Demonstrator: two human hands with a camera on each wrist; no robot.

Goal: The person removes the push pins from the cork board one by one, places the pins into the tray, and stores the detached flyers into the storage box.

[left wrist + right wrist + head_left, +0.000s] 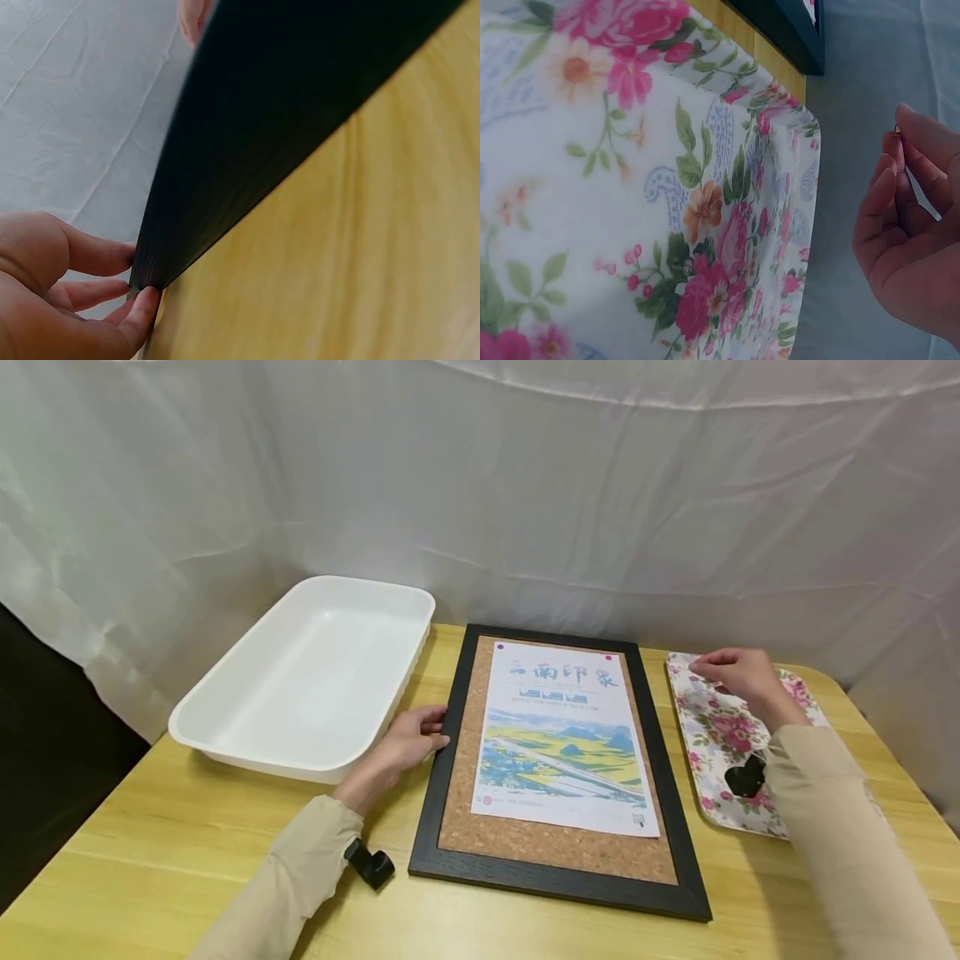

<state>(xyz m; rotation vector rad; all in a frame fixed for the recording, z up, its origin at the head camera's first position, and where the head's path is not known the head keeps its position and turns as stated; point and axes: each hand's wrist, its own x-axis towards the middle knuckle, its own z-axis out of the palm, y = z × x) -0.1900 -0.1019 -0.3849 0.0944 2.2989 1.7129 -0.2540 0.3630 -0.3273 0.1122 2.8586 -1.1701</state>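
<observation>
My left hand (401,747) holds the left edge of the black cork board (558,860), fingers curled on its frame; the board lies flat on the wooden table (150,843); my right hand (738,681), above the flowery tray (712,752), pinches a tiny pin (897,131).

Soft, even light fills the head view, seemingly from above and in front. The white cloth backdrop (600,485) reads bright without burning out, and the counter (187,843) carries only a mild sheen. Shadows are faint: a thin one lies under the white tub (300,685) and another along the black frame (442,827). Straight lines bow slightly toward the edges of this wide view.

The left wrist view is too close: the frame's dark edge (247,150) and the fingers (97,255) are soft. The right wrist view is sharp on the floral tray (630,187), and the right hand (911,247) sits in slight shade.
</observation>
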